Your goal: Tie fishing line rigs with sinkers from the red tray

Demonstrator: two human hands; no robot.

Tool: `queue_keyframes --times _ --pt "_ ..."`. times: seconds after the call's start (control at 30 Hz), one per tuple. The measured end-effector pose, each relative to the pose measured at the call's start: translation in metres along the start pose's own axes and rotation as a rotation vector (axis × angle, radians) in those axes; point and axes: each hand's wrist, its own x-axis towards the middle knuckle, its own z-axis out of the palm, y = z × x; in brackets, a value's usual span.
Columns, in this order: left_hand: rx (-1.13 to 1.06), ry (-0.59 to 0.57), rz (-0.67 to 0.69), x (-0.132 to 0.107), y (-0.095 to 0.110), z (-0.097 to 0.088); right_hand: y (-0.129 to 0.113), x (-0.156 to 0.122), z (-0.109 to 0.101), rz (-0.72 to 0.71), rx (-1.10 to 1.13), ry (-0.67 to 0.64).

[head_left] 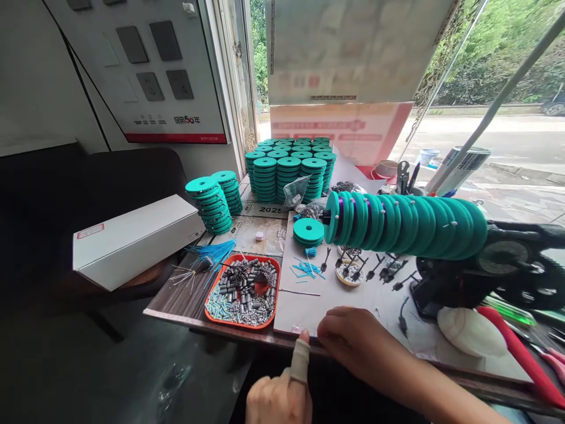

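My left hand (282,391) is at the table's front edge, curled, with a bandaged thumb raised toward the white mat (304,306). My right hand (353,341) lies just right of it, fingers curled in a pinch at the mat's near edge; what they hold is too small to make out. Behind them stands an orange tray (212,294) of small metal sleeves and blue tubes. Loose blue tube pieces (306,270) lie on the mat. A row of teal discs (406,224) sits threaded on a horizontal spindle of a black hand-crank machine (507,271).
Stacks of teal discs (289,168) stand at the back, two leaning stacks (214,203) at left, a short stack (308,231) mid-table. A white box (132,241) rests at left. Blue wire bundle (212,254), small bowl (348,274), black hooks, red-handled tool (521,353) at right.
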Motion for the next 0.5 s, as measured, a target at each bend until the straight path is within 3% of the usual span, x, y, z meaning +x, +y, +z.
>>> queue_keyframes --times 0.5 --pt "0.077 -0.017 -0.013 -0.0052 0.0052 0.0061 -0.0007 -0.0003 -0.0001 0.002 -0.030 0.016"
